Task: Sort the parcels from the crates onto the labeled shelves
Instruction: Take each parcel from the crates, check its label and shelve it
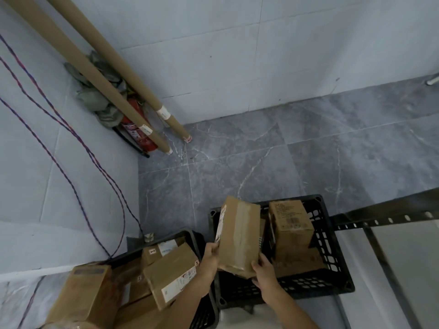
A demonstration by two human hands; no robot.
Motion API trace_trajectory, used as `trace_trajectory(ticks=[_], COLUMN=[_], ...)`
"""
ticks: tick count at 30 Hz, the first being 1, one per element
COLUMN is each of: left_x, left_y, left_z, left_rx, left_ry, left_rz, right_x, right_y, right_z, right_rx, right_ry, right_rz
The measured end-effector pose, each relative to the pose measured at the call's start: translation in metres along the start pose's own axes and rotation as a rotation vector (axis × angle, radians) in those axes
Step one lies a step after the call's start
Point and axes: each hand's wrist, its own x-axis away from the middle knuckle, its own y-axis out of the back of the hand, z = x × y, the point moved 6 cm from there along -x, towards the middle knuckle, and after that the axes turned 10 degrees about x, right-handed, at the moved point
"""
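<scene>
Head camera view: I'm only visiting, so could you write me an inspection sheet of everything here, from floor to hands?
Surface: grey marbled floor tiles.
Job's things: held parcel above the right crate, which holds an upright parcel; left crate piled with parcels.
Clutter: two cardboard tubes, a fire extinguisher and a grey cloth in the corner.
Grippers: left hand and right hand both grip the held parcel.
Cables: twisted cables run down the left wall.
Surroundings: pale tiled walls; metal shelf frame at right.
</scene>
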Motion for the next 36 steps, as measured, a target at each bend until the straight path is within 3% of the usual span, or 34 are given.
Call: trace_trajectory(ticks=[4, 9, 13, 20, 26, 31, 36], left_x=[0.060, 0.162, 0.256, 0.406, 0.495, 0.531, 0.552], left_y=[-0.008, -0.010, -0.016, -0.027, -0.026, -0.030, -0.027], left_z=[-0.058, -0.155, -0.244, -0.386, -0.432, -0.443, -0.447], left_rx=[0.094, 0.072, 0.134, 0.162, 0.172, 0.305, 0.320], left_ry=[-0.085, -0.413, -0.492, -0.813, -1.038, -1.034, -1.145], left_rz=[0.019, 0.014, 0.050, 0.216, 0.265, 0.426, 0.413], right_x=[0.071, 0.193, 0.303, 0.460, 0.544, 0.587, 0.610], right_y=[0.025, 0.060, 0.084, 0.114, 0.123, 0.118, 0.110], right_z=[0.062, 0.169, 0.252, 0.350, 0.382, 0.394, 0.398], right_rx=[-0.120, -0.167, -0.119, -0.150, -0.131, -0.066, -0.047], right_ry=[0.120, 0.325, 0.530, 0.876, 1.056, 1.187, 1.231], right_rz=[-0.009, -0.004, 0.013, 0.032, 0.022, -0.084, -0.107])
